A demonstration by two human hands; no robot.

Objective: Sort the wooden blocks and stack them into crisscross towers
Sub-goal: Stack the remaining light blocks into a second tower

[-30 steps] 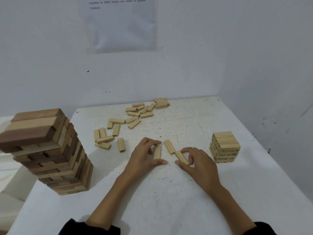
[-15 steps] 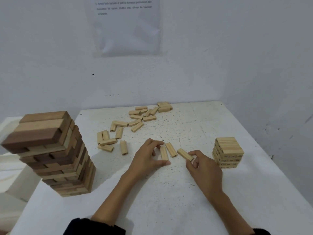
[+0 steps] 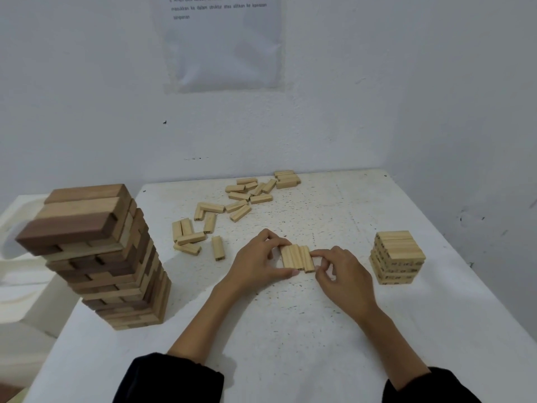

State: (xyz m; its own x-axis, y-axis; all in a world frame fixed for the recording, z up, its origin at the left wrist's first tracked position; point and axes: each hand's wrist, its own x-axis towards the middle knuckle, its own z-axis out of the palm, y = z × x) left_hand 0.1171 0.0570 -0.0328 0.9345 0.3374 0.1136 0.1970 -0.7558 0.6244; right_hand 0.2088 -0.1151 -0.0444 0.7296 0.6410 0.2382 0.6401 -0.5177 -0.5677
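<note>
Both hands meet on a row of three small wooden blocks (image 3: 297, 256) lying side by side on the white table (image 3: 290, 330). The left hand (image 3: 257, 264) curls its fingers over the row's far end and lays its thumb along the near end, gripping it from the left. The right hand (image 3: 344, 276) pinches the row's right edge between forefinger and thumb. Loose small blocks (image 3: 216, 218) lie scattered beyond the left hand. A tall two-tone block tower (image 3: 96, 257) stands well to its left, and a small pale block tower (image 3: 396, 257) stands just right of the right hand.
</note>
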